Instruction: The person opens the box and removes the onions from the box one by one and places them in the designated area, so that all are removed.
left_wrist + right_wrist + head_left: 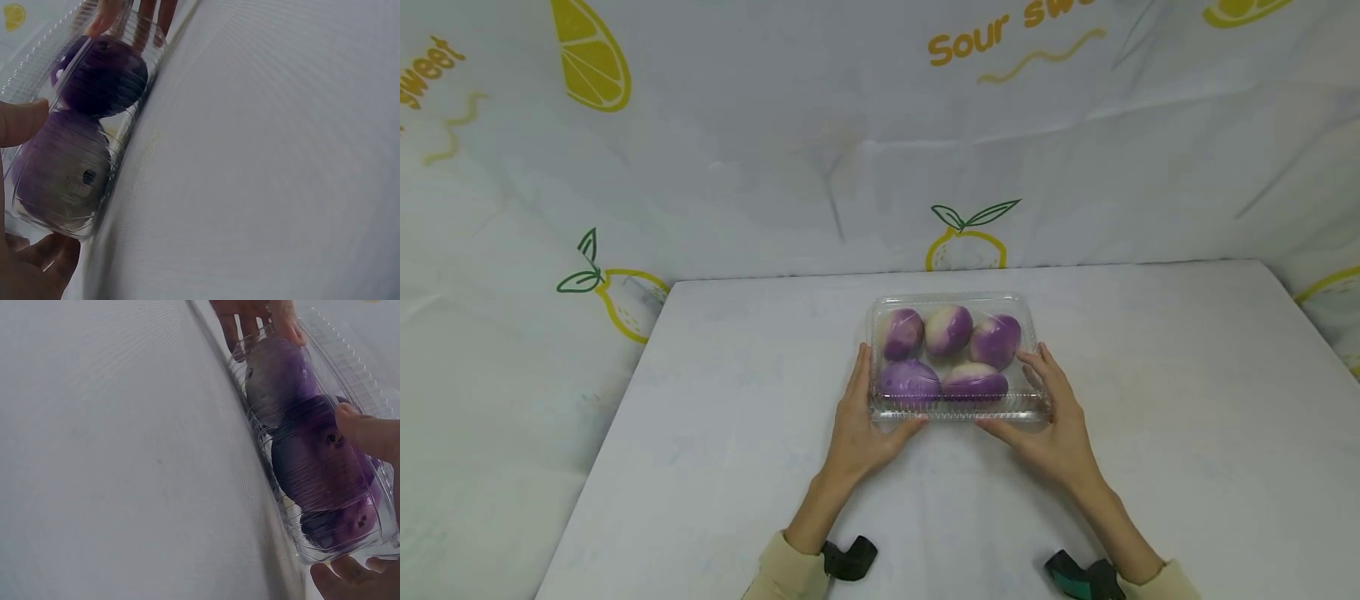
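A clear plastic clamshell box (951,408) is held between both hands near the middle of the table. Inside are several purple-and-white turnips (949,331), which show through the lid. The left hand (859,437) grips the box's left side, its thumb along the front edge and its fingers along the side. At the right front corner the right hand (1060,433) holds the box the same way, thumb in front. Both wrist views show thumbs on the rim and fingertips low at the ends. The box appears level, at or just above the table; contact underneath is hidden.
The white-covered table (737,358) spreads around the box on every side. Behind it hangs a white cloth (760,167) printed with lemons and lettering. Dark straps with mounts (850,560) are on both wrists, near the table's front.
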### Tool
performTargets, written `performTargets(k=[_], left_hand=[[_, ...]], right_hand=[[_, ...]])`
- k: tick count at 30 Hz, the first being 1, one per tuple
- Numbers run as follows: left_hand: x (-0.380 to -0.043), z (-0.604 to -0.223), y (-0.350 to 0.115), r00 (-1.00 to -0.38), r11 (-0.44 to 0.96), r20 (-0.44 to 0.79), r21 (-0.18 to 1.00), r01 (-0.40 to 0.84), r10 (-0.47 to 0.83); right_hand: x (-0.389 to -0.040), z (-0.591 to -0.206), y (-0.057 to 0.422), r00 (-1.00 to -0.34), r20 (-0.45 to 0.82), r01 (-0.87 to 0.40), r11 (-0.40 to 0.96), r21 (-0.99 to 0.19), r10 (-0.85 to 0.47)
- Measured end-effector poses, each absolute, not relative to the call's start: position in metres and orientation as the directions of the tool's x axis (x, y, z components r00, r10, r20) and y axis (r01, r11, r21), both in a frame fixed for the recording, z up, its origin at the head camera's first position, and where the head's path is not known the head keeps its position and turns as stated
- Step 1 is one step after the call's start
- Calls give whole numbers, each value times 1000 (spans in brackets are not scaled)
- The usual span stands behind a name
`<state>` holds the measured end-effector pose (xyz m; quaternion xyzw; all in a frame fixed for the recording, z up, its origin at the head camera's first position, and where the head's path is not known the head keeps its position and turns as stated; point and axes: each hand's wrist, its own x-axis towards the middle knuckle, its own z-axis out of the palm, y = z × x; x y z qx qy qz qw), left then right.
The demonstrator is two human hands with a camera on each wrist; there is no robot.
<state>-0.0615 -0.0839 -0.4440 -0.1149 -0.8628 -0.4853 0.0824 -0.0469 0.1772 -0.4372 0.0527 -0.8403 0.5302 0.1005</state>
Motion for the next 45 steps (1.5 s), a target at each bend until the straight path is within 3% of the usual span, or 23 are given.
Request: performTargets(k=[11,28,39,45], left_hand=[[-61,-445,-89,-955,497,239,816,295,174],[-58,-439,-96,-957,546,114,800,248,267],[-57,-440,-98,-944,612,223,719,329,245],[-58,-442,-102,-945,530,249,783,325,212]], right_hand=[[-48,-439,178,-969,244,-210,430,-878,26],[-47,-437,178,-975,223,-200,413,-889,9],[-45,-439,179,-979,202,-185,393,-901,1],[-47,-439,180,-970,243,-229,397,-889,-16]])
